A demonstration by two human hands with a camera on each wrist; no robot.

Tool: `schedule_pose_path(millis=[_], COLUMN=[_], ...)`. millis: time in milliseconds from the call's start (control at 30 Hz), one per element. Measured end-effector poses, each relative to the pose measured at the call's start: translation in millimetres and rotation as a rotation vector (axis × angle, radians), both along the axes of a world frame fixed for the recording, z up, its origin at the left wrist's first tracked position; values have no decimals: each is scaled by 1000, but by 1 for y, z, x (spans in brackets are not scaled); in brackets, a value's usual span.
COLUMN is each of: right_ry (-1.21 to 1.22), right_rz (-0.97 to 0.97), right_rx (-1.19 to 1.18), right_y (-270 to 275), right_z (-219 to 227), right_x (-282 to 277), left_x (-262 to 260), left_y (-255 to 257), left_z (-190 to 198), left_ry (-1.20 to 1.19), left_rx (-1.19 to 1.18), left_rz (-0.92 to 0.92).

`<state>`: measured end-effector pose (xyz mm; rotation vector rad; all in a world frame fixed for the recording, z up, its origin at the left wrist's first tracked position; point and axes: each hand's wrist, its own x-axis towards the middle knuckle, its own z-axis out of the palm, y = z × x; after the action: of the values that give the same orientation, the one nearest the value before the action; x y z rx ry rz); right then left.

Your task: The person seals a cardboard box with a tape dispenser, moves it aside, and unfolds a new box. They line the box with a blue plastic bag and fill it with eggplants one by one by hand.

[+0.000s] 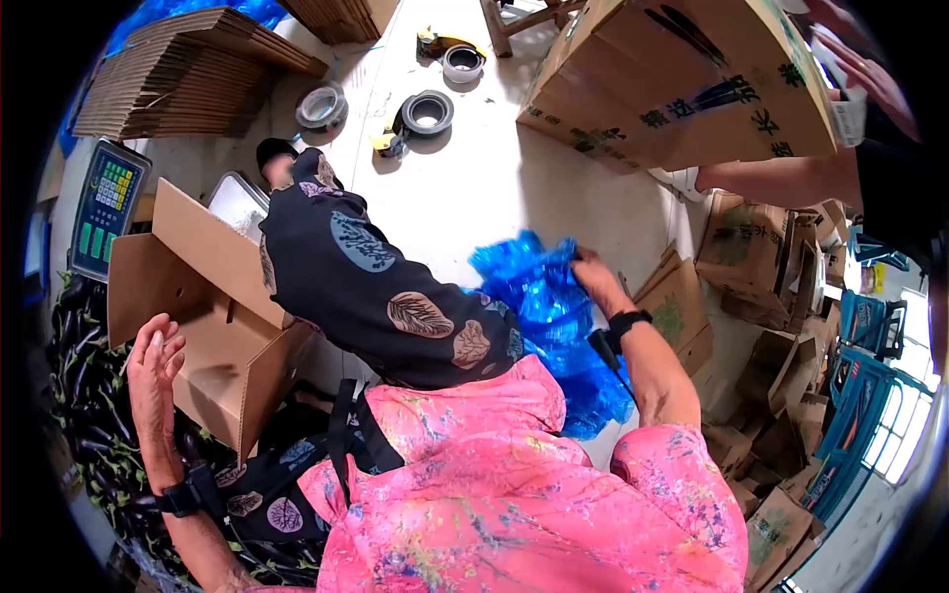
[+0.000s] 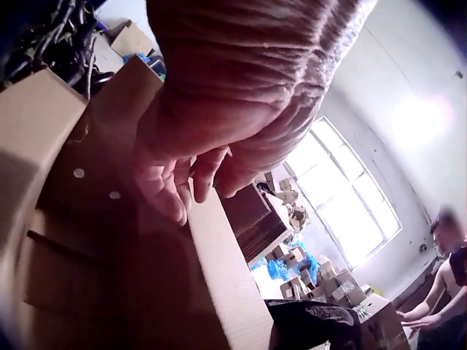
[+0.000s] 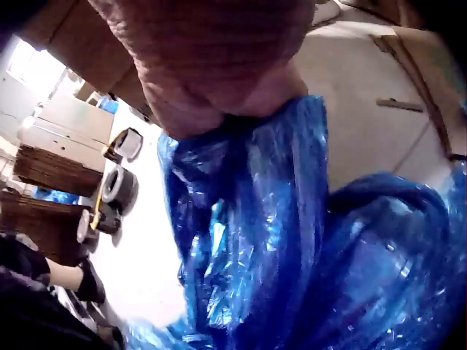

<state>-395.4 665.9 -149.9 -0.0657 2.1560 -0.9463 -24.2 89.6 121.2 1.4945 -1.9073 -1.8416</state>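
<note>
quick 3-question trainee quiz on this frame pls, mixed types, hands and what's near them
1. True or false: the right hand grips the blue plastic bag.
2. The left hand is: A) gripping tape B) open beside the cardboard box C) on the scale.
3. What lies on the floor beyond the bag?

Key:
1. True.
2. B.
3. Tape rolls.

Blue plastic bag: thin, glossy, translucent film, heavily crumpled and bunched, lying on the pale floor beside flattened cartons; its upper edge is gathered into a tight wad. Open cardboard box: plain brown corrugated carton with small round holes in its wall, flaps raised, standing tilted next to a heap of dark aubergines.
</note>
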Motion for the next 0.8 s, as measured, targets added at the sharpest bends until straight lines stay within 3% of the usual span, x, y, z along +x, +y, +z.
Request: schedule_pose_path(millis=[33,133,233,333,433,533,667,733,800], right_ry=[-119,-93,-242,-142,76,-32,23,71,111], right_rz=[-61,71,-37,-225,-288,-66,570,722,644], right_rx=[-68,-198,-218,-138,16,239,625,592,370], right_y=[-2,-48,-38,-13,26,39,63,83,61], right_z=[-8,44,40,60,28,32,-8,-56,-52], right_x=[-15,-25,-45,-46,-45,-17,55,85,89], left_x=[-1,-1,4,11,15,14,10,5,4], left_y=[-1,5,7,8,5,7,11,15,17], left_z=[-3,-15,-21,-22,-27,-32,-32,-32,-30], left_ry=[19,33,7,-8,6,32,27,25,19], left_rx=[14,55,64,62,73,86,97,98,108], left_rz=[24,52,28,28,58,47,8,6,8])
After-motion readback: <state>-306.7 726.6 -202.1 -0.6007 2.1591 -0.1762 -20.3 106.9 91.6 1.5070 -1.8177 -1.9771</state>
